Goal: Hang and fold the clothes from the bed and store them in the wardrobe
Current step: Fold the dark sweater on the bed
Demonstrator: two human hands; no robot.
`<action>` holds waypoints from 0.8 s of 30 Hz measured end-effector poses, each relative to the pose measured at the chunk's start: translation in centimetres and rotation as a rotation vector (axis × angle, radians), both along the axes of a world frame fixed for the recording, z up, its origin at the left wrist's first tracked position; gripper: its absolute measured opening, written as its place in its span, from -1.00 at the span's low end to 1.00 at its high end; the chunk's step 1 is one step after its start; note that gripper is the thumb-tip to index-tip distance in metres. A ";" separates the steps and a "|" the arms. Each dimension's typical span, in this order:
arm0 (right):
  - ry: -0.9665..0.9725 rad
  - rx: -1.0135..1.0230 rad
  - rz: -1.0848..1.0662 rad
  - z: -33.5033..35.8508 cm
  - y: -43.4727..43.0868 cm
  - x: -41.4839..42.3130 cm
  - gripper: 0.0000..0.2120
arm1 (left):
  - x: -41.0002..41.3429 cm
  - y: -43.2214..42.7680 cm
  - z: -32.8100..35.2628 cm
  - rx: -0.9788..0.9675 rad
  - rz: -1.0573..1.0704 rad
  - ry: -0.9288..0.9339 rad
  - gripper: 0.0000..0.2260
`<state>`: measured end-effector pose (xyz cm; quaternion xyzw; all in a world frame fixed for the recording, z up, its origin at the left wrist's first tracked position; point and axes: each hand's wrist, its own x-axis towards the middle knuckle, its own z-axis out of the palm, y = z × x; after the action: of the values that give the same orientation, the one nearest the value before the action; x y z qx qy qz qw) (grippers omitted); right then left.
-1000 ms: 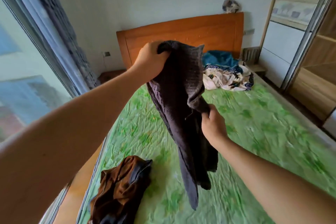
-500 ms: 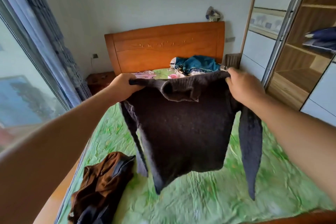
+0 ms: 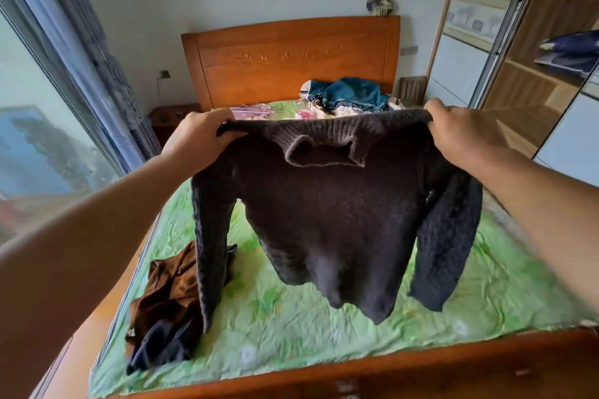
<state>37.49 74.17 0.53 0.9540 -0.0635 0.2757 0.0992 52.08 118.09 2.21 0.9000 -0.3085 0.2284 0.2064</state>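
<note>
Both hands pinch the dark knitted sweater [image 3: 330, 220] at its shoulders: the left hand [image 3: 197, 136] has its fingers curled over the left shoulder seam, and the right hand [image 3: 463, 133] grips the right shoulder in the same way, knuckles up. Between them the top edge is pulled fairly straight, and the ribbed collar flops forward just below it. The sweater hangs spread out in the air above the bed [image 3: 291, 327] — body in the middle, one sleeve dangling on each side. The tip of the left sleeve comes down in front of a crumpled brown and dark garment [image 3: 168, 304] lying near the bed's left edge; whether they touch cannot be told.

The bed is covered by a wrinkled green patterned sheet, with a wooden footboard along the bottom of the view. Farther up, near the orange wooden headboard [image 3: 291, 58], lies a heap of clothes with teal fabric on top [image 3: 350, 95], and beside it some pink hangers [image 3: 252, 111] — partly hidden behind the sweater's top edge. To the right stands the wardrobe [image 3: 531, 74], its wooden shelves showing, with folded dark blue cloth [image 3: 570, 53] on one shelf. A large window [image 3: 39, 126] runs along the left.
</note>
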 end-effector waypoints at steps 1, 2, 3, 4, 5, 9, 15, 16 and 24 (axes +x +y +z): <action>0.024 0.005 0.005 -0.4 -0.5 0.6 -0.72 | 0.5 -0.4 -0.3 0.005 -0.009 0.018 -0.82; 0.053 0.021 0.001 -0.9 -1.0 1.2 -0.74 | 1.1 -0.8 -0.5 0.024 -0.017 0.041 -0.82; 0.085 0.037 -0.007 -1.6 -1.6 2.1 -0.76 | 1.8 -1.3 -1.0 0.050 -0.021 0.076 -0.81; 0.112 0.055 -0.010 -2.5 -2.2 3.2 -0.76 | 2.8 -2.0 -1.6 0.078 -0.019 0.124 -0.80; 0.137 0.073 -0.006 -3.6 -2.9 4.5 -0.75 | 3.9 -2.6 -2.5 0.105 -0.016 0.179 -0.80; 0.312 0.141 0.047 -9.6 -6.1 10.3 -0.81 | 8.6 -5.4 -8.0 0.163 0.020 0.391 -0.84; 0.599 0.232 0.121 -18.6 -9.4 18.8 -0.69 | 15.2 -9.5 -17.4 0.238 0.108 0.669 -0.95; 0.642 0.249 0.135 -19.8 -9.7 20.1 -0.66 | 16.4 -9.9 -18.8 0.253 0.116 0.717 -0.94; 0.695 0.339 0.079 -28.6 -11.3 32.5 -0.78 | 28.6 -13.6 -28.6 0.307 0.163 0.707 -0.74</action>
<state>70.00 62.87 -28.08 0.9951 -0.0340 -0.0748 -0.0549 80.67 104.51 -26.35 0.9651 -0.1766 -0.1288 0.1439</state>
